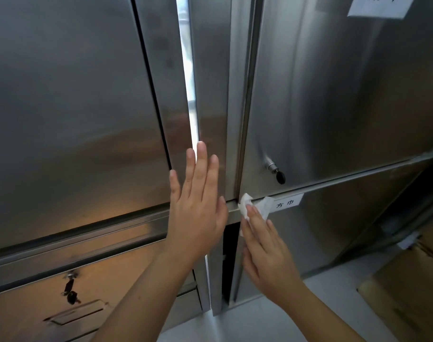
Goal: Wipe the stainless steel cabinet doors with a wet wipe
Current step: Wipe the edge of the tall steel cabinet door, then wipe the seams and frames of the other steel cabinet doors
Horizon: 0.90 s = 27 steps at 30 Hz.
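Stainless steel cabinet doors fill the view: an upper left door (70,114), an upper right door (334,95) and a lower right door (321,230). My left hand (198,203) lies flat with straight fingers against the upright edge between the upper doors. My right hand (267,248) presses a crumpled white wet wipe (255,206) with straight fingers onto the horizontal rail under the upper right door, at its left corner. Part of the wipe is hidden under my fingers.
A lock with a black-headed key (277,171) sticks out of the upper right door. Keys (71,290) hang from the lower left door above a recessed handle (75,314). White paper labels (288,202) (380,6) are stuck on. Cardboard boxes (408,287) stand at right on the pale floor (334,317).
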Available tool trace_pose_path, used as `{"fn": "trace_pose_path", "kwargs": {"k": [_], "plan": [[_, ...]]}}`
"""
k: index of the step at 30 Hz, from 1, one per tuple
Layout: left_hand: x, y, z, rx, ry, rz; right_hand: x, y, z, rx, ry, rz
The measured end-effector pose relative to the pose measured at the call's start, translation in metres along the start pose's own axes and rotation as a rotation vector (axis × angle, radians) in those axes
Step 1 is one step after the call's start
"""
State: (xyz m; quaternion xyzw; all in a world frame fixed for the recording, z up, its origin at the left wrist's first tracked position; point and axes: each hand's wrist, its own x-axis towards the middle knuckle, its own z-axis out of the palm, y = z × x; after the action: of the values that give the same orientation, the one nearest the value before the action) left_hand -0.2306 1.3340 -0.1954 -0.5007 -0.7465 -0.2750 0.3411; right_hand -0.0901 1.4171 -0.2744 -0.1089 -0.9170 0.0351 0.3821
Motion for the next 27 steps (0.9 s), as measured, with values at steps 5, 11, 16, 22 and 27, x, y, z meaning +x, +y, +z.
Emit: {"fn": "trace_pose_path", "kwargs": {"k": [5,11,16,22,27], "plan": [[-0.003,0.028,-0.009,-0.033,-0.009,0.018,0.000,0.006,-0.034,0.053,0.093,0.067],[0.013,0.092,-0.009,-0.066,0.000,0.028,-0.015,0.044,-0.090,0.019,0.238,0.083],[0.030,0.185,0.003,-0.154,0.001,0.116,-0.046,0.100,-0.157,-0.156,0.318,0.060],[0.050,0.294,0.021,-0.249,0.018,0.196,-0.092,0.167,-0.243,-0.301,0.337,0.084],[0.065,0.370,0.036,-0.297,0.011,0.246,-0.125,0.211,-0.306,-0.366,0.364,0.169]]}}
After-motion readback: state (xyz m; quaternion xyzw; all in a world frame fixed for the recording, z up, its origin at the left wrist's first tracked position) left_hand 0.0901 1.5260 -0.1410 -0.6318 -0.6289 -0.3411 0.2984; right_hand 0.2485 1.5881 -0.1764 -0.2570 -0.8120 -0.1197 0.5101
